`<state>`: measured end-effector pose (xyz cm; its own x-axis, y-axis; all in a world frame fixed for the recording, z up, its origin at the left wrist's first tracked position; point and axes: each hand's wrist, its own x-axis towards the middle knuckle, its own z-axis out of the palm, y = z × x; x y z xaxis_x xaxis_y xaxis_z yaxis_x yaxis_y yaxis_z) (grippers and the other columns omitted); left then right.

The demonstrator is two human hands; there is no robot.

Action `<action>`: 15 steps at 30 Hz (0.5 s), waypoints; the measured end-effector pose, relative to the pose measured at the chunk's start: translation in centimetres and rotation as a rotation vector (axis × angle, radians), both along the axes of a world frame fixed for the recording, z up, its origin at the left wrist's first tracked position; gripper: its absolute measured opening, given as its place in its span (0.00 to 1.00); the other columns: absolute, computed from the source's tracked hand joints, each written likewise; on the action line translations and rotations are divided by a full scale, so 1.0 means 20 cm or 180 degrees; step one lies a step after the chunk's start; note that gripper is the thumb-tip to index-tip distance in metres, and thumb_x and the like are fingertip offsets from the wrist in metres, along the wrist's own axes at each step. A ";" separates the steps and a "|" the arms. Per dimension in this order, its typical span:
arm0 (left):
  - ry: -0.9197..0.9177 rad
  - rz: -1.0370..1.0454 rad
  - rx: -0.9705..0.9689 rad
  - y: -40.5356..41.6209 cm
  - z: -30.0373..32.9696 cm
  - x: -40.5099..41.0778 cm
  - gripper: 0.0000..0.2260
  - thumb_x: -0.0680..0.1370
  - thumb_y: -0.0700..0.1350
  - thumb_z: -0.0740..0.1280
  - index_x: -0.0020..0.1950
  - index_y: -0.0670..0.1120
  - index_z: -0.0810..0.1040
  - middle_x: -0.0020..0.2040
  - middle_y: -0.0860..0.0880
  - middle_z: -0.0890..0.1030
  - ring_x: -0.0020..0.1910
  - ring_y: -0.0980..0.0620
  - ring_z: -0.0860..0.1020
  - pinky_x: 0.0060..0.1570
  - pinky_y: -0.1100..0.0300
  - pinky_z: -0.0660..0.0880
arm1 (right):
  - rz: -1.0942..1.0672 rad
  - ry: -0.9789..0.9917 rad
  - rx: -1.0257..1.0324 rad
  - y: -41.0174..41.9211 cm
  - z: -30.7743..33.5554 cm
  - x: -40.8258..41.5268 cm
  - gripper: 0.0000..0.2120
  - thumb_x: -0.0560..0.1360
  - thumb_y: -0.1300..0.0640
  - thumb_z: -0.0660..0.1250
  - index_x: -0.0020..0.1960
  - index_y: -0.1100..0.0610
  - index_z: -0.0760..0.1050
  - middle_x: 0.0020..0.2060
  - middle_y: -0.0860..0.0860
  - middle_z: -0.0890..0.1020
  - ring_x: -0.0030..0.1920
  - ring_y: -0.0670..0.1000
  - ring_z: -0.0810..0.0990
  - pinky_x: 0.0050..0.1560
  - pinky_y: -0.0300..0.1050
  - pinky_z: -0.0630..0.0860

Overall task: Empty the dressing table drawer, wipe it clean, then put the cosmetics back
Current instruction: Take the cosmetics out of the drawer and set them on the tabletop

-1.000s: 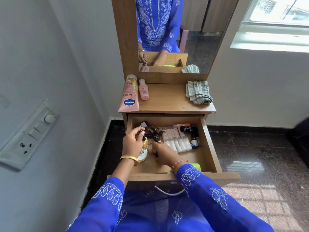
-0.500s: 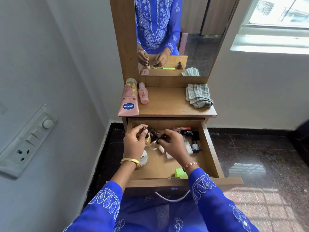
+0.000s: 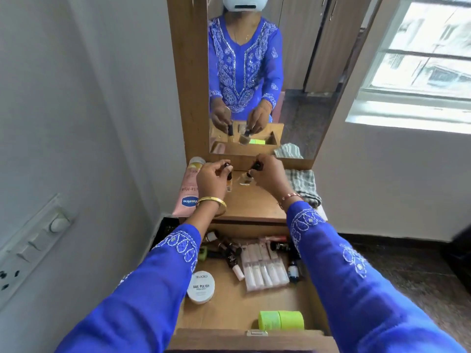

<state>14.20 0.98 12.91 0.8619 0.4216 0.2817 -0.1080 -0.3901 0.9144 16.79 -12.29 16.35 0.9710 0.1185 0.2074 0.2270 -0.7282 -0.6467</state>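
The left hand (image 3: pixel 212 177) pinched a small dark-capped bottle (image 3: pixel 229 177) and the right hand (image 3: pixel 267 171) another (image 3: pixel 248 174), both held over the table (image 3: pixel 254 202) below the mirror (image 3: pixel 293 72). Behind the arms, the open drawer (image 3: pixel 229 312) held a nail polish tub (image 3: pixel 200 287), sachets (image 3: pixel 263 270) and green rolls (image 3: pixel 281 320).

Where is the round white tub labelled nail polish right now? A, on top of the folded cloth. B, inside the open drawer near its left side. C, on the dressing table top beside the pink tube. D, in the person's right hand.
B: the round white tub lies on the floor of the open drawer, near its left side, below the left sleeve.
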 end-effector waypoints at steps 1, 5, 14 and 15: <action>0.0057 0.0022 0.0021 0.01 0.01 0.05 0.10 0.73 0.41 0.69 0.53 0.41 0.82 0.52 0.42 0.83 0.53 0.46 0.79 0.55 0.57 0.75 | 0.0021 -0.0009 -0.0165 0.01 0.00 0.04 0.05 0.71 0.64 0.66 0.47 0.63 0.76 0.45 0.61 0.82 0.47 0.60 0.80 0.44 0.46 0.75; 0.0333 0.0033 -0.0107 0.03 0.03 0.20 0.09 0.72 0.39 0.70 0.51 0.39 0.82 0.52 0.39 0.82 0.54 0.41 0.79 0.56 0.50 0.75 | 0.0127 0.0024 -0.0404 0.04 -0.01 0.15 0.14 0.72 0.66 0.65 0.57 0.61 0.75 0.49 0.59 0.82 0.52 0.59 0.79 0.46 0.40 0.68; 0.0556 0.0003 0.0423 0.04 0.02 0.37 0.10 0.74 0.36 0.66 0.54 0.40 0.81 0.54 0.39 0.82 0.55 0.43 0.79 0.55 0.56 0.73 | 0.0190 0.0014 -0.0543 0.09 -0.06 0.30 0.13 0.72 0.68 0.62 0.55 0.62 0.75 0.51 0.61 0.81 0.53 0.60 0.78 0.50 0.46 0.73; 0.0557 0.0013 0.0455 0.04 0.02 0.39 0.10 0.74 0.36 0.66 0.54 0.40 0.81 0.55 0.40 0.82 0.56 0.43 0.78 0.56 0.56 0.72 | 0.0173 0.0014 -0.0529 0.09 -0.07 0.32 0.12 0.72 0.68 0.62 0.54 0.62 0.75 0.50 0.60 0.81 0.52 0.60 0.78 0.49 0.47 0.73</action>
